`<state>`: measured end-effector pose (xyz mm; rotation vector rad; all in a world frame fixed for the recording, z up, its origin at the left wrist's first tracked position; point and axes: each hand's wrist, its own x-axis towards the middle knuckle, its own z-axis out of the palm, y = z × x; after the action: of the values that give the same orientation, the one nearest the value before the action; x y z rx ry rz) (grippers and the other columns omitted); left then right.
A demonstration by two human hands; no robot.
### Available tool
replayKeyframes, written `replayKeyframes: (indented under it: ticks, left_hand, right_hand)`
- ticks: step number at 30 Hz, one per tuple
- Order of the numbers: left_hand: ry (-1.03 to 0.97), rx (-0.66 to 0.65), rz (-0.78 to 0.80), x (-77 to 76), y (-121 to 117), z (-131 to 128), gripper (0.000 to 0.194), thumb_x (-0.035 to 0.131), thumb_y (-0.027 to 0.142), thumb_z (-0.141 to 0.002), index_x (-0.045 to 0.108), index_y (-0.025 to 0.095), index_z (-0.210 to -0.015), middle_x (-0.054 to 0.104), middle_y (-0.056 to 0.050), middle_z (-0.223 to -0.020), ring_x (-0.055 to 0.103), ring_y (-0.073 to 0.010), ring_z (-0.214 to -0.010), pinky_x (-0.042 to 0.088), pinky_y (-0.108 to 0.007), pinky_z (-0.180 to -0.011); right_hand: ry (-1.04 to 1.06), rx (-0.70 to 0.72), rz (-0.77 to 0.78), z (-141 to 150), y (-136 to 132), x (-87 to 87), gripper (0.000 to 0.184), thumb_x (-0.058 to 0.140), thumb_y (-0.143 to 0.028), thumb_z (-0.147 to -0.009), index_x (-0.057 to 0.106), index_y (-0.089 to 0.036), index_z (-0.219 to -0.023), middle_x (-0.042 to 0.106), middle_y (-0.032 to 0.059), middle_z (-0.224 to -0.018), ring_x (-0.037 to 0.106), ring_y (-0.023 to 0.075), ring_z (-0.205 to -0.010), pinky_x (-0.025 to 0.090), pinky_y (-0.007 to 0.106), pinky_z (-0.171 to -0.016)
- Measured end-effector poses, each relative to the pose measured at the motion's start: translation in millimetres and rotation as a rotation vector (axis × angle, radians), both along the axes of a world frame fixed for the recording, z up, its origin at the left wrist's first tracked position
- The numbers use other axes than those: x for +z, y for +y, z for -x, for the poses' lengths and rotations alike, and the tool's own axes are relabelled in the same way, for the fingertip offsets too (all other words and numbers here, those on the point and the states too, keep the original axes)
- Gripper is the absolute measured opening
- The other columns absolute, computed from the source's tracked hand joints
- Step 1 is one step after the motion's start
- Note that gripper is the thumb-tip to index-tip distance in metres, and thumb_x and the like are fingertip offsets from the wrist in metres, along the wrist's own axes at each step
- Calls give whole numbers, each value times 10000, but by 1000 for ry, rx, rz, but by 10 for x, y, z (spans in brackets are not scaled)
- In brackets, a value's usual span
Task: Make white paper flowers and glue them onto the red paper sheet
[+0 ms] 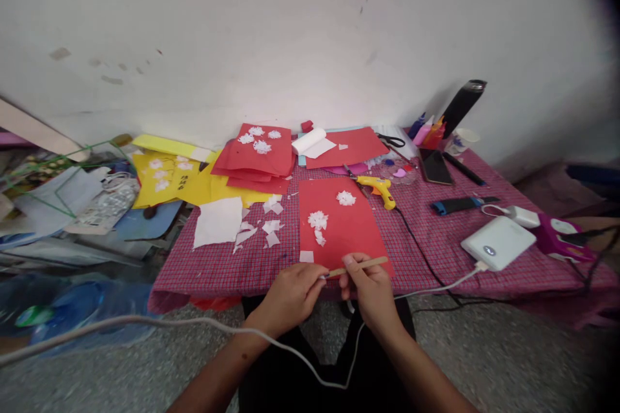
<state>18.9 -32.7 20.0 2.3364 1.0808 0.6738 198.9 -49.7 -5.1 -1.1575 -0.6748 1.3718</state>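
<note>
A flat wooden craft stick (pixel 372 262) is pinched in my right hand (pixel 371 290), tilted slightly up to the right. At its left end, my left hand (pixel 295 290) closes its fingertips on a small white scrap of paper (pixel 322 277); most of the scrap is hidden. Both hands are just over the near edge of a red paper sheet (pixel 349 232). On that sheet are tufted white paper flowers (pixel 345 197) and a smaller tuft cluster (pixel 318 222). A square white paper piece (pixel 307 257) lies at its lower left corner.
A yellow glue gun (pixel 380 190) rests by the red sheet's right edge. White paper scraps (pixel 272 226) lie left, with stacked red sheets (pixel 266 168) behind. At right are a white power bank (pixel 498 243) and a blue cutter (pixel 455 205). A cable (pixel 217 324) crosses before my forearms.
</note>
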Motion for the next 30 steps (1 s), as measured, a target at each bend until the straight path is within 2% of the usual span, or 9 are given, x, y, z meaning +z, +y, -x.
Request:
replayKeyframes:
  ticks: [3,6,9,13,17,22,25,27,30]
  left_hand:
    - [34,8,-122,-54,1,0,166,482,163,-961,609,198,-1062,706,-57,-981,653,-189,-894,504,-319,-814]
    - [-19,28,-160,-77,20,12,160,489,153,-959,611,199,-1052,710,-51,-970,659,-178,-882,508,-311,-812]
    - [-92,63,-112,-58,54,11,141,519,165,-950,627,200,-1034,720,-36,-946,667,-162,-862,503,-290,-797]
    - [-171,138,50,6,93,-24,104,565,182,-923,664,205,-948,720,-2,-857,662,-132,-784,485,-251,-744]
    - [-220,195,200,29,156,-18,104,574,187,-903,671,203,-870,711,15,-803,648,-121,-731,471,-234,-693]
    - [-69,235,72,-49,388,13,132,535,188,-910,663,203,-880,701,-12,-831,642,-155,-784,472,-283,-755]
    - [4,236,3,-107,530,-43,151,522,169,-912,669,198,-922,705,-44,-912,644,-183,-880,486,-319,-823]
    - [11,206,-26,-131,577,-67,155,565,185,-899,680,199,-1002,703,-67,-1054,630,-205,-1012,479,-353,-924]
    - [-8,226,-83,-142,593,45,182,584,213,-901,688,221,-1051,660,-72,-1219,577,-216,-1162,432,-383,-1037]
  right_hand:
    - [65,-20,-2,9,13,27,299,712,-458,-852,610,-183,-909,632,-33,-534,524,101,-353,390,182,-353]
    - [142,27,-49,-12,3,55,265,719,-413,-856,635,-175,-934,679,-4,-631,561,102,-412,431,195,-404]
    - [128,46,-93,-27,-10,61,228,720,-370,-863,648,-179,-964,711,14,-714,580,100,-447,450,204,-441]
    - [79,-24,-99,0,-4,63,211,690,-377,-890,647,-170,-879,706,17,-698,568,92,-440,436,200,-440]
    - [115,-77,-99,-40,45,107,218,710,-380,-871,635,-175,-881,685,1,-665,558,97,-445,432,203,-443]
    - [30,-245,-200,-316,239,59,206,745,-349,-840,640,-174,-873,668,-1,-651,570,111,-496,455,217,-478]
    - [-42,-303,-218,-453,355,-67,224,767,-348,-815,641,-176,-885,664,-6,-653,559,109,-489,453,225,-479]
    - [-47,-299,-221,-496,388,-153,229,770,-350,-810,645,-179,-898,665,-8,-657,559,107,-491,457,228,-490]
    - [-39,-264,-226,-514,379,-235,224,764,-347,-815,654,-186,-925,678,-3,-685,579,113,-516,465,235,-512]
